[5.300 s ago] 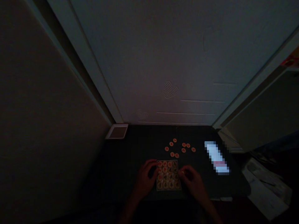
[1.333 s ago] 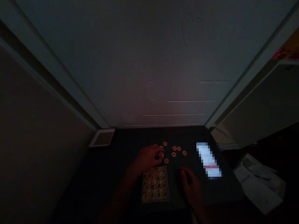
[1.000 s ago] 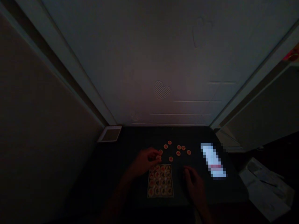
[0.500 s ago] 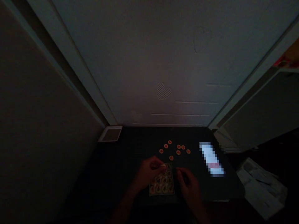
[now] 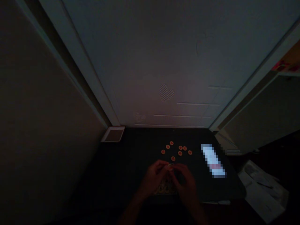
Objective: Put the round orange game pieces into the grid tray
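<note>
Step in hand, as judged: two-handed handling of a single round piece above a box of like pieces. The left hand (image 5: pixel 156 175) pinches the pale disc (image 5: pixel 169 167) between thumb and fingers. The right hand (image 5: pixel 186 178) is brought up to the same disc with fingers bent; its fingertips meet the piece, but whether they grip or only steady it cannot be told in this light.

Location of parts: the disc is over the far part of the square box (image 5: pixel 165 194), which is on the near side of the desk (image 5: pixel 131 165). Both hands cover most of the box; its near row of discs (image 5: pixel 167 189) shows dark markings. Eight loose discs (image 5: pixel 180 153) with red markings lie face up on the desk, beyond the hands. A bright, pixelated object (image 5: pixel 212 160) lies to their right, and a white-rimmed tray (image 5: pixel 114 135) stands at the far left corner.

Requirement for the next move, as judged: keep the disc level, align it with the box before lowering, and part the fingers without disturbing neighbouring pieces. Caution: the hands hide the area beneath, so a free place there cannot be confirmed
</note>
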Motion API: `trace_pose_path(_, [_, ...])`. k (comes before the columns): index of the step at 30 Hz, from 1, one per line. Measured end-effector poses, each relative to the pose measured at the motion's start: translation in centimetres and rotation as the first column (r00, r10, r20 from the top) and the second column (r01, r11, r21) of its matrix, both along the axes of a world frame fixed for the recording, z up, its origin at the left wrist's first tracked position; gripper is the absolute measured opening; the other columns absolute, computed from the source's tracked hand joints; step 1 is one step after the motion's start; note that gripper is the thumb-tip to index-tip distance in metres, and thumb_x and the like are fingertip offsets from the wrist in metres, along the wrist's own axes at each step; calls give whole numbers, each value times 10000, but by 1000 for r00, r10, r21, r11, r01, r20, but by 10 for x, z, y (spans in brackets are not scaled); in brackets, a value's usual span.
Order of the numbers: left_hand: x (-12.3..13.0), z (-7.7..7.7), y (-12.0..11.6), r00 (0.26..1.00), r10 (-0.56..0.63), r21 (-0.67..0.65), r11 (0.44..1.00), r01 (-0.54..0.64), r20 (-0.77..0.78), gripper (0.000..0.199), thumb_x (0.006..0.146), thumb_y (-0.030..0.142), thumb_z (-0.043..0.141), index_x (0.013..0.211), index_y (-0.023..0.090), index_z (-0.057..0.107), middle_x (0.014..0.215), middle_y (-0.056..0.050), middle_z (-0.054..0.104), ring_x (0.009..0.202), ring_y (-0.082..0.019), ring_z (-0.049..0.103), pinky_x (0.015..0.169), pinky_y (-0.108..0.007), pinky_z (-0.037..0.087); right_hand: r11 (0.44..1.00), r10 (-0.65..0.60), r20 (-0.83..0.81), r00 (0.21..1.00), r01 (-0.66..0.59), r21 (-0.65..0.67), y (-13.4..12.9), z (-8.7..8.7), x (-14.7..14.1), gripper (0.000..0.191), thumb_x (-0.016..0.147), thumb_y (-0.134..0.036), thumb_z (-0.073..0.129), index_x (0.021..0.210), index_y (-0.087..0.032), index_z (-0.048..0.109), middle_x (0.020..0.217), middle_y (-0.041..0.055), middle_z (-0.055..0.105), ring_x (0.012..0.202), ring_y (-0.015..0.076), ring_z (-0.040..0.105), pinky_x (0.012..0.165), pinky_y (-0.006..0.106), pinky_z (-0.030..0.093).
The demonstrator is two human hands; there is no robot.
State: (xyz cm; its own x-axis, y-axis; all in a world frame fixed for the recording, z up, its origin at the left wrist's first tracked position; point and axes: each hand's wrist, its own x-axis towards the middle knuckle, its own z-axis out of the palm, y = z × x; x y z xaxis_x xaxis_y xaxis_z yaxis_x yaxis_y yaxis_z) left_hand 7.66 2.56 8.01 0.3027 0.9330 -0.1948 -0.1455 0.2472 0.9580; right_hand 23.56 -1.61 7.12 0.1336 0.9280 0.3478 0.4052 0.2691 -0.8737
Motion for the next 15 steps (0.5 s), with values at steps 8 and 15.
trace_pose_path(8, [-4, -7, -3, 998, -66, -52, 996, 66, 4, 330, 812, 436, 780, 987, 178, 671, 950, -62, 773, 841, -197, 728, 721, -278, 558, 996, 76, -18, 997, -77, -43, -4, -4, 6, 196, 959, -317, 635, 1133, -301, 724, 1106, 46, 746, 1041, 231, 699, 934, 367, 561])
trace_pose_path(15, [1, -7, -4, 999, -30, -75, 997, 28, -29, 334, 775, 455, 799, 861, 186, 620, 805, -28, 764, 727, -181, 718, 657, -261, 527, 977, 205, -10, 979, -205, -60, -6, -4, 8, 291, 984, -314, 592, 1260, -326, 684, 1264, 50, 709, 1186, 233, 654, 1032, 395, 531])
